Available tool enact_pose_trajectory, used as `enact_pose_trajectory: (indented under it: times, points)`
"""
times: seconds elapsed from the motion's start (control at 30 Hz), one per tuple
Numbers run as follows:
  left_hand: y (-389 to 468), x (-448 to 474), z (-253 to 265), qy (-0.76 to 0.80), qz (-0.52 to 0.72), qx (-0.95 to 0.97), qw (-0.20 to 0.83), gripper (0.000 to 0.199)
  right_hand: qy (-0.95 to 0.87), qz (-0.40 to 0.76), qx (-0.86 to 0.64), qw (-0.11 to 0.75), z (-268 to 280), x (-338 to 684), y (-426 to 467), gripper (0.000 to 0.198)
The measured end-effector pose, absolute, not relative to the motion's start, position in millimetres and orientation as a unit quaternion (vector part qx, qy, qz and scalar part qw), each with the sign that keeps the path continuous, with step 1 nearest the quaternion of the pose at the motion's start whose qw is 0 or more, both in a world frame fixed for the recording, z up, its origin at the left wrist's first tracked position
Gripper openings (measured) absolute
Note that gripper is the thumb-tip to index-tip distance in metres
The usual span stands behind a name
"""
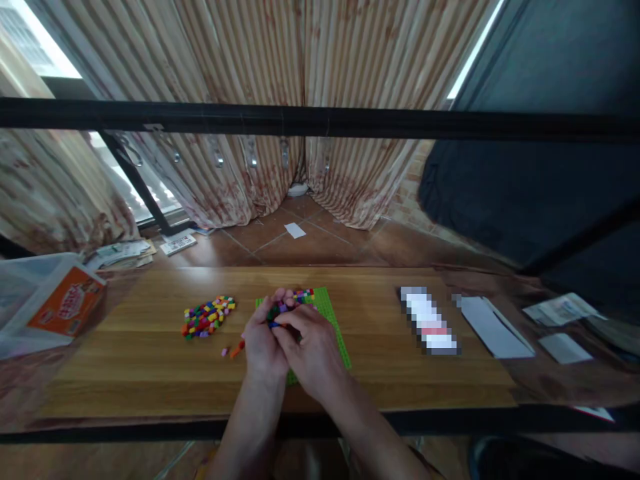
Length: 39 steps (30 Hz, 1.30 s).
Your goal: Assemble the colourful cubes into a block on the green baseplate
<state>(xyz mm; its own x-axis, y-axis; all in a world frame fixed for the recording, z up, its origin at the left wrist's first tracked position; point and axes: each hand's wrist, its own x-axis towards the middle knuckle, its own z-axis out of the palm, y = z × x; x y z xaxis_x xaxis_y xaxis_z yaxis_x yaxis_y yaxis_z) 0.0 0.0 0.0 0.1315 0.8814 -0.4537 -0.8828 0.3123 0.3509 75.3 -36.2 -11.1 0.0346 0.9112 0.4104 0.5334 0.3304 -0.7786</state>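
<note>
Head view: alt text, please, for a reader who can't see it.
A person's left hand cups small colored bricks while the right hand reaches into them, over a green studded baseplate on a wooden table. A multicolored brick pile lies to the left; a clear bin stands at far left.

"What is borne by the wooden bench?"
"A green baseplate, with a heap of coloured bricks spread to its left and loose bricks scattered between."
"And to the right?"
"A blurred, oblong item is seen."
</note>
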Motion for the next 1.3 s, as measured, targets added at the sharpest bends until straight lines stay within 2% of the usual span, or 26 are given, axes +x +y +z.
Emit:
enact_pose_trajectory:
  times: [0.27, 0.5, 0.63, 0.8, 0.9, 1.03, 1.13, 1.3]
  points:
    - [-0.6, 0.3, -5.7, 0.286, 0.580, -0.031, 0.763, 0.027, -0.666, 0.211, -0.519, 0.493, -11.4, 78.6, -43.9, 0.011]
    - [-0.4, -2.3, -13.3, 0.270, 0.574, -0.013, 0.773, 0.019, -0.670, 0.212, -0.499, 0.507, -10.4, 79.7, -47.2, 0.012]
    - [0.5, -2.9, -12.8, 0.275, 0.574, -0.033, 0.771, 0.023, -0.664, 0.211, -0.481, 0.533, -8.9, 79.8, -48.6, 0.013]
    - [3.1, -13.6, -8.1, 0.301, 0.603, -0.020, 0.738, 0.029, -0.585, 0.261, -0.505, 0.578, -9.5, 94.8, -45.4, 0.011]
    - [6.6, -27.4, -8.7, 0.303, 0.609, -0.002, 0.733, 0.028, -0.510, 0.265, -0.562, 0.595, -18.0, 116.8, -40.8, 0.018]
    - [13.6, -39.5, -15.3, 0.367, 0.593, 0.061, 0.714, 0.019, -0.469, 0.260, -0.630, 0.561, -35.4, 148.7, -33.7, 0.033]
    - [18.2, -37.8, -23.8, 0.422, 0.574, 0.113, 0.692, 0.017, -0.472, 0.277, -0.655, 0.521, -46.1, 163.4, -30.1, 0.035]
    - [21.0, -29.4, -38.2, 0.464, 0.544, 0.169, 0.678, 0.021, -0.492, 0.291, -0.639, 0.515, -58.9, 165.9, -24.0, 0.035]
